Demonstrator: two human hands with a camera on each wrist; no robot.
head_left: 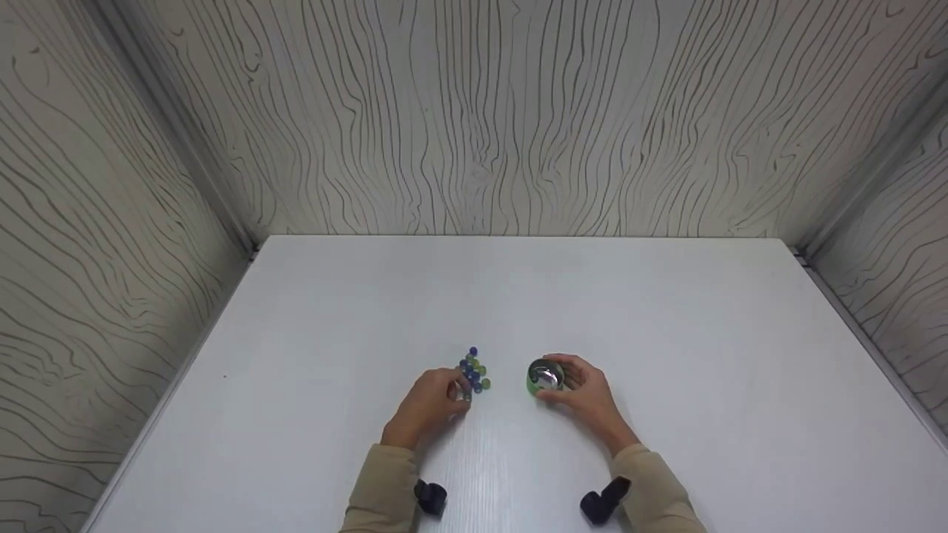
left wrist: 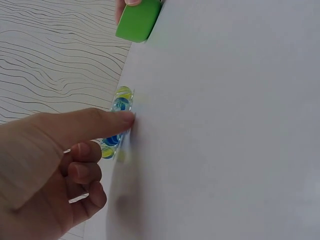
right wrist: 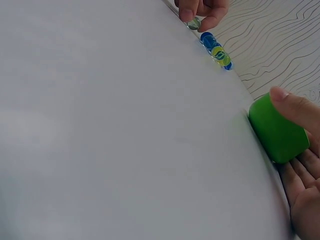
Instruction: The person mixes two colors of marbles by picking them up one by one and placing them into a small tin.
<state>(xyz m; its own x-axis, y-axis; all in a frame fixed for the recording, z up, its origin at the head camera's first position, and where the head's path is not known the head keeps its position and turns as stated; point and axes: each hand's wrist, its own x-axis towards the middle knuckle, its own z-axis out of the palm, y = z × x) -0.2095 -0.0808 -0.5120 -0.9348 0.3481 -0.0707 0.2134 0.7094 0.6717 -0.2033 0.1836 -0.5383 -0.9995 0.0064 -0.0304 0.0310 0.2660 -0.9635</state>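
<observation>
My left hand (head_left: 432, 400) is at the near left edge of a loose cluster of glass marbles (head_left: 475, 375), blue and yellow-green. Its thumb and a finger pinch a clear greenish marble (right wrist: 194, 23) close to the tabletop. In the left wrist view the thumb covers part of the cluster. To the right, a small round cup (head_left: 546, 376), green outside and shiny inside, stands upright on the table. My right hand (head_left: 589, 392) holds it from the right side, thumb on the near wall and fingers around the back; its green wall (right wrist: 279, 131) fills the right wrist view's right side.
The white table (head_left: 333, 311) is enclosed by wood-grain patterned panels (head_left: 474, 118) at the back and both sides. Dark wrist devices (head_left: 431, 497) sit by both beige sleeves. A short stretch of tabletop separates the marbles from the cup.
</observation>
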